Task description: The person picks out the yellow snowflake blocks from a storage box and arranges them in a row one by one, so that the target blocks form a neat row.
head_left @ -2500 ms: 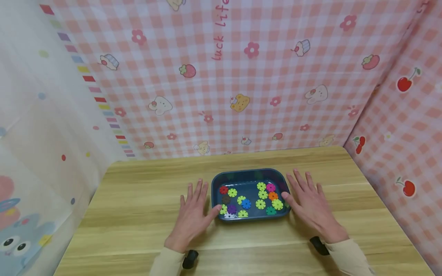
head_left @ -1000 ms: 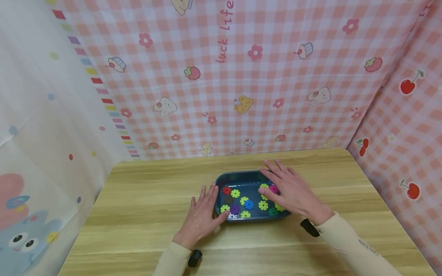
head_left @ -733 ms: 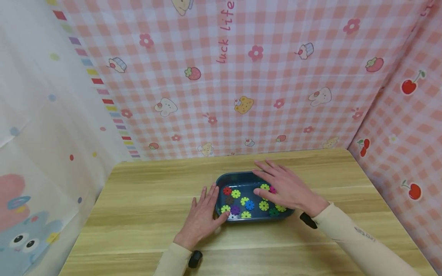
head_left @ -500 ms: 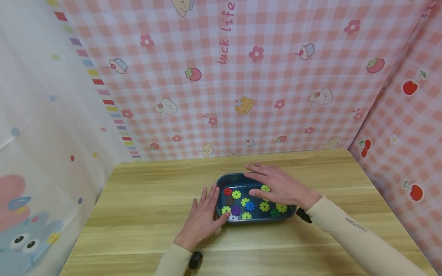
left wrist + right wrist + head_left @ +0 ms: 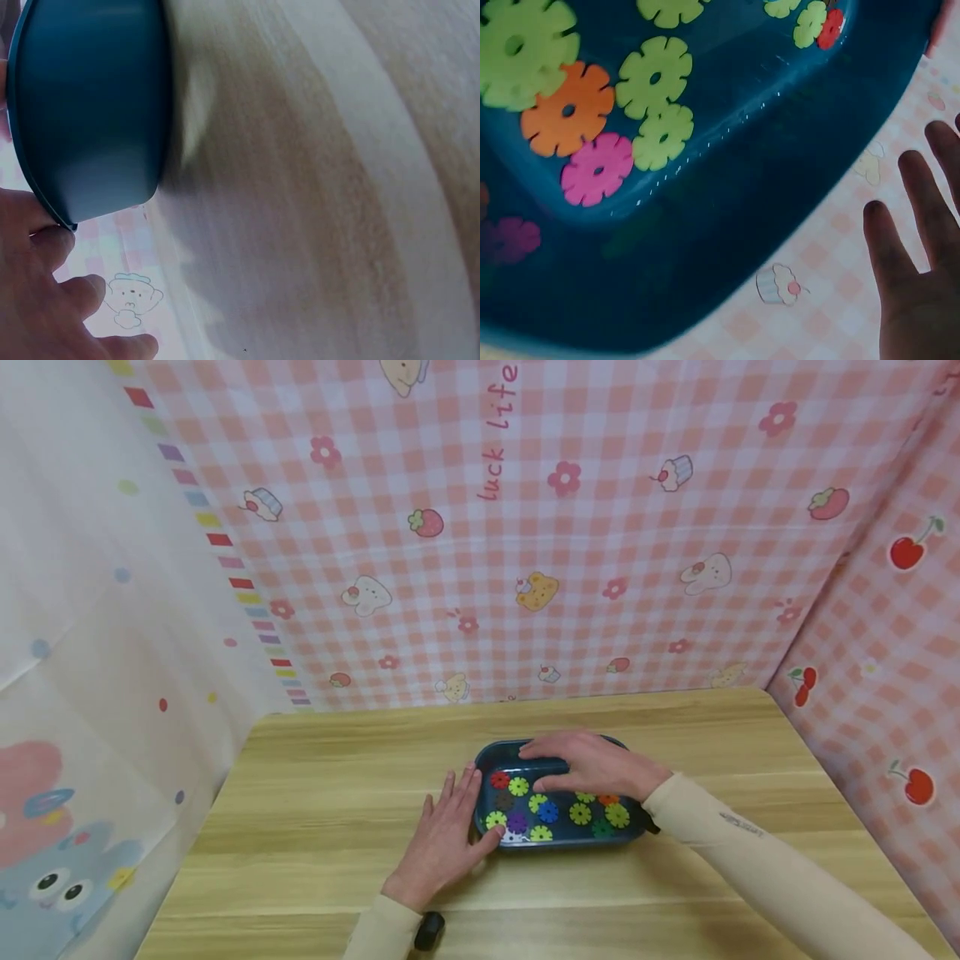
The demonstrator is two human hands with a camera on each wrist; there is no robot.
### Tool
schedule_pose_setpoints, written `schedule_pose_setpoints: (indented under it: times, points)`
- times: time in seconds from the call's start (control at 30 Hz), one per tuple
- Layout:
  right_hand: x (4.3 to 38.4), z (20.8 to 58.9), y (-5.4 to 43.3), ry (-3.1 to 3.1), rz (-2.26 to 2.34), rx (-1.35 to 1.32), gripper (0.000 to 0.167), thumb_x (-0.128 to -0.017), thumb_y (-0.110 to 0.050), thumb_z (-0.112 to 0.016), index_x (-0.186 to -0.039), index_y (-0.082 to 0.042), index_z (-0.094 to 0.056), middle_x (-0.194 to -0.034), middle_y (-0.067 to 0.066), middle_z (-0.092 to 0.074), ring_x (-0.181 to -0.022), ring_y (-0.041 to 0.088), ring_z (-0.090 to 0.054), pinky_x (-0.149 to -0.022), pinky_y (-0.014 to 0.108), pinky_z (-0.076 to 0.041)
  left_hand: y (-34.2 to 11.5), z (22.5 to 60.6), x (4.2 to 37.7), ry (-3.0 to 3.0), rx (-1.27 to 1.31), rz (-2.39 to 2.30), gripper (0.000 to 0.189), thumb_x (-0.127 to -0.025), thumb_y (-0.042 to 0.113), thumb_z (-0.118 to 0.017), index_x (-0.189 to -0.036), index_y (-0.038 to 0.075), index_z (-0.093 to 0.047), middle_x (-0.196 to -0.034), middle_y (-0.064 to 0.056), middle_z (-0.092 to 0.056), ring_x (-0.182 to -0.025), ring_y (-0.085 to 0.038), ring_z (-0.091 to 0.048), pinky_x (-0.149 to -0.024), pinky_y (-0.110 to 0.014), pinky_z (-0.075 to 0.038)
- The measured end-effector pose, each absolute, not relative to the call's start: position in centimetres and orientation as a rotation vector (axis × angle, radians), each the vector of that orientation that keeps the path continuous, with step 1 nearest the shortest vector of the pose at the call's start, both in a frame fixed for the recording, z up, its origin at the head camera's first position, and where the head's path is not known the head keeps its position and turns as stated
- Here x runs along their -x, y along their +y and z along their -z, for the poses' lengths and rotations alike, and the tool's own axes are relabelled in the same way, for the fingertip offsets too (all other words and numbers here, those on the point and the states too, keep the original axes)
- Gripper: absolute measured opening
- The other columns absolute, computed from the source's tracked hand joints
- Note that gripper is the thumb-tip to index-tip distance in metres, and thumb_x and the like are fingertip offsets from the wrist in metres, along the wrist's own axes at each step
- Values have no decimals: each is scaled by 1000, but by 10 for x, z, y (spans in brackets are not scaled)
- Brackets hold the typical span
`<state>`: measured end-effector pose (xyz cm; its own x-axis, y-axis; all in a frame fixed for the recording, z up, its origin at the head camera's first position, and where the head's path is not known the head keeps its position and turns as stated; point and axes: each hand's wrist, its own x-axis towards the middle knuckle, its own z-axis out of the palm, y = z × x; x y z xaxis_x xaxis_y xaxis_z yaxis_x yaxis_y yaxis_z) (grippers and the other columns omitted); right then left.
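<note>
A dark blue tray (image 5: 562,842) holds several notched, flower-shaped plastic discs, among them a red disc (image 5: 499,780), a blue disc (image 5: 548,812), a purple disc (image 5: 517,822) and several yellow-green discs (image 5: 581,814). My left hand (image 5: 442,842) rests at the tray's left side, fingers extended along the rim and thumb over the near-left corner. Over the tray's right half hovers my right hand (image 5: 596,766), fingers loosely bent, with nothing visible in its grasp. It partly hides the far-right discs; the right wrist view shows a pink disc (image 5: 596,170) and an orange disc (image 5: 568,109) there.
The tray stands on a wood-grain table (image 5: 337,793). Behind it hangs a pink checked cloth (image 5: 465,560), with another cloth (image 5: 900,677) along the right and a white printed curtain (image 5: 112,652) on the left. Black straps (image 5: 430,932) sit at the wrists.
My right hand has gone from beside the tray's right edge to above its inside, moving left, its fingers bending more. My left hand has come against the tray's left rim. The discs look unmoved.
</note>
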<state>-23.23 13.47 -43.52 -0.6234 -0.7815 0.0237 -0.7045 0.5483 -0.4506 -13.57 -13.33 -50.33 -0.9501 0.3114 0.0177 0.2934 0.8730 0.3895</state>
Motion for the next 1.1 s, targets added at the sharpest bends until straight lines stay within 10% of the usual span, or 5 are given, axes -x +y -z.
schedule_pose_setpoints:
  times: [0.37,1.1]
  points:
    - [247,462,117,2465,739,1177,42,-96,-28,-76,-134,-10,-71,-133,2,-70,-127,23,-62,-107,47,-50,-132,505,136,2975,-480,-648,89,-101,61,-53,-165,8,-23,-173,-8,-16,-157,-39,-15,-118,-72,-21]
    - [263,498,105,2452,732,1188,37,-94,-23,-79,-129,-9,-73,-129,3,-72,-123,21,-65,-105,44,-52,-134,508,133,2974,-469,-683,90,-101,61,-53,-166,9,-21,-174,-3,-11,-157,-36,-16,-118,-71,-23]
